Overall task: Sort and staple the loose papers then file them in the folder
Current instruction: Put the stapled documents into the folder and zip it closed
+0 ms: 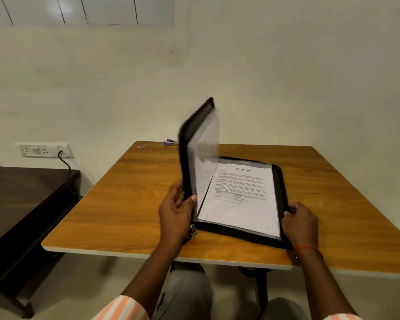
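We look down at a wooden table (125, 204) where a black zip folder (281, 181) lies open in front of us, between our two hands. Its right half rests flat on the tabletop and holds a printed sheet of paper (243, 192) under a clear sleeve, the text too small to read. Its left cover (183, 146) stands almost upright, blurred, with see-through plastic pockets (206, 144) rising beside it. Our left hand (174, 211) grips the lower edge of that raised cover, thumb on the inner side and fingers behind. Our right hand (299, 219) holds the outer right edge of the flat half, fingers curled over the black border; a red thread (308, 248) circles that wrist. The hands are well apart, one on each side of the folder. Two metal zipper pulls (193, 230) hang at the near corner of the spine, just below the left hand. At the table's far edge, behind the cover, sits a small blue object (169, 143), too blurred to identify. On the wall to the left is a power socket (44, 150) with a dark cable (67, 168) plugged in.
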### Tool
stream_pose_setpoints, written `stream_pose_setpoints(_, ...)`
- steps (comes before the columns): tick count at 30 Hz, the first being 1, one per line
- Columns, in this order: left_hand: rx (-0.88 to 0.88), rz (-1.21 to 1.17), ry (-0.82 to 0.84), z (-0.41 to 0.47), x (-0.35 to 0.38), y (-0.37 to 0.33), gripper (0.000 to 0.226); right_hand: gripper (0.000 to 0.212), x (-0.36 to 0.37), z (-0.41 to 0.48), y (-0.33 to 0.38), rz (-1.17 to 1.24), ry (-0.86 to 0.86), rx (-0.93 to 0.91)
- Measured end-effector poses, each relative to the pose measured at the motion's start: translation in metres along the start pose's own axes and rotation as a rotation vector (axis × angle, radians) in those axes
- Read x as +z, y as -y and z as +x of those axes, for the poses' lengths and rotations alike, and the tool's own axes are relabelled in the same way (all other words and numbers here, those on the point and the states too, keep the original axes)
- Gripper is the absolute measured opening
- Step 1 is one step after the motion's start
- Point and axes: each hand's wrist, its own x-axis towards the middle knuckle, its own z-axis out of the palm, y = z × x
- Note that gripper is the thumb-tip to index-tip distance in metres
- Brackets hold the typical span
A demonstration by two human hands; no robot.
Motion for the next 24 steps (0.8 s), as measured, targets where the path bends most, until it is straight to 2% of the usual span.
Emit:
stream_pose_setpoints(2,0.066,0.178,0.186,-0.003,0.002,0.005,0.047,0.033,-0.003,-0.002,0.000,0.061,0.003,-0.019)
stream_pose_setpoints(6,0.207,0.739,0.427,-0.003,0.008,0.017,0.049,0.025,-0.007,-0.009,0.005,0.207,0.040,-0.055)
stream_pose_setpoints(8,0.258,0.926,0.503,-0.005,0.011,0.019,0.046,0.025,-0.012,-0.007,0.005,0.233,0.077,-0.051)
stream_pose_setpoints(12,0.339,1.076,0.473,-0.009,0.008,0.021,0.043,0.034,-0.014,0.016,0.002,0.324,0.227,0.084)
stream_pose_setpoints(14,0.406,1.119,0.437,-0.012,0.004,0.020,0.043,0.030,-0.013,0.027,0.002,0.401,0.318,0.123)
stream_pose_setpoints(19,0.379,1.091,0.292,-0.009,-0.012,0.018,0.050,0.034,-0.004,0.027,0.023,0.624,0.566,0.083)
stream_pose_setpoints(24,0.380,1.028,0.209,-0.011,-0.013,0.025,0.041,0.044,0.003,0.009,0.018,0.811,0.449,-0.012)
